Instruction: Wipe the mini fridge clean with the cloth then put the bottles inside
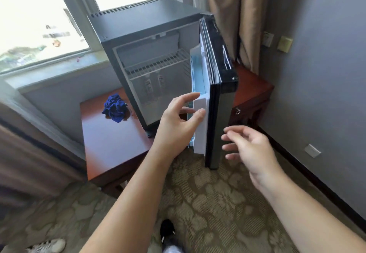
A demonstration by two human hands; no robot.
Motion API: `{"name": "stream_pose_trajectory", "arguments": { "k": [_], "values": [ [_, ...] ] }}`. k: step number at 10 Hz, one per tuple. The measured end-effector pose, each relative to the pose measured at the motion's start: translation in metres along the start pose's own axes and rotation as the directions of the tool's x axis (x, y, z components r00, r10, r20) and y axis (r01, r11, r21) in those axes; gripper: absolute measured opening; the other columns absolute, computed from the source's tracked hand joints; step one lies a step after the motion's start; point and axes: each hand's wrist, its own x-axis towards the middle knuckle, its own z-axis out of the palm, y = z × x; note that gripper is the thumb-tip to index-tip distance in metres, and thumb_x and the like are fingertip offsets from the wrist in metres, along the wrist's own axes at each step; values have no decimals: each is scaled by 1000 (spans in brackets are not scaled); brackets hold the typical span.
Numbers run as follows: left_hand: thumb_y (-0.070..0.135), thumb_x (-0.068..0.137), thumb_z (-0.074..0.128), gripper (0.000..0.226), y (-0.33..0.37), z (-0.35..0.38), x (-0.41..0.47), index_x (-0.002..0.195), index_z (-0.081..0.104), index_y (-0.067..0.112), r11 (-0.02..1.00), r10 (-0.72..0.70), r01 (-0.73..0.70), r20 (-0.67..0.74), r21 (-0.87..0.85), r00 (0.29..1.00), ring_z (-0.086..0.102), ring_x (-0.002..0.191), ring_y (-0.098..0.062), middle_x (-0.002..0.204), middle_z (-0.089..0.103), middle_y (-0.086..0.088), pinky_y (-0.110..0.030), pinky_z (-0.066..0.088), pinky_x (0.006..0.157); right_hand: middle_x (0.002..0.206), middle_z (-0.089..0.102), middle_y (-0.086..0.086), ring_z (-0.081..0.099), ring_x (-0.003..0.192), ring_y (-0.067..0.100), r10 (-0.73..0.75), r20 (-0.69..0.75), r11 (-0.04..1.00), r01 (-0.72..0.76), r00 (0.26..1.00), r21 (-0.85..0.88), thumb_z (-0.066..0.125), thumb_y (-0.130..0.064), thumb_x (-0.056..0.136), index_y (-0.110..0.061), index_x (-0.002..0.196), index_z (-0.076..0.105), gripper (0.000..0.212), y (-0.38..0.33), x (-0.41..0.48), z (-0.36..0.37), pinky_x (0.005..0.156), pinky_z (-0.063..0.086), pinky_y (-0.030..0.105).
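A dark grey mini fridge stands on a red-brown wooden table, its door swung open to the right. Two clear bottles stand inside on the lower level, under a white wire shelf. A crumpled blue cloth lies on the table left of the fridge. My left hand is at the white inner door shelf, fingers spread, thumb touching its edge. My right hand hovers open just right of the door's outer face, holding nothing.
A window and sill lie behind the fridge, with curtains at the right and lower left. A grey wall with sockets closes the right side. Patterned carpet covers the floor, where shoes show near the bottom edge.
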Motion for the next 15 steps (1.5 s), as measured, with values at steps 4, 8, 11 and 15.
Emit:
{"name": "stream_pose_trajectory", "arguments": {
  "k": [4,8,11,15],
  "values": [
    [44,93,69,56,20,-19,-9,144,49,39,1000,23,-23,30,18,999,61,118,0,133,61,21,-32,55,100,108,77,-11,73,101,13,-202,42,977,204,979,-68,65,-23,96,-34,108,72,18,-53,13,4,70,57,31],
    [33,94,70,42,-42,-135,48,134,58,36,998,-42,36,-126,-51,991,63,115,2,129,63,20,-17,51,91,113,76,-13,75,98,12,-187,270,957,237,944,-164,64,-25,100,-30,120,72,22,-75,42,171,72,62,32],
    [35,97,64,49,-90,-198,126,145,53,34,997,-45,55,-190,47,981,60,120,-3,139,52,13,-10,43,91,130,66,-14,71,112,11,-206,327,957,259,922,-127,58,-21,104,-34,151,50,49,-105,96,292,84,64,39],
    [29,98,62,36,-87,-204,140,133,60,34,994,-108,100,-235,-43,966,65,102,9,130,64,18,-5,44,79,131,69,-10,76,101,9,-180,365,936,273,913,-221,57,-22,104,-32,144,57,41,-115,106,275,78,64,33]
  ]
}}
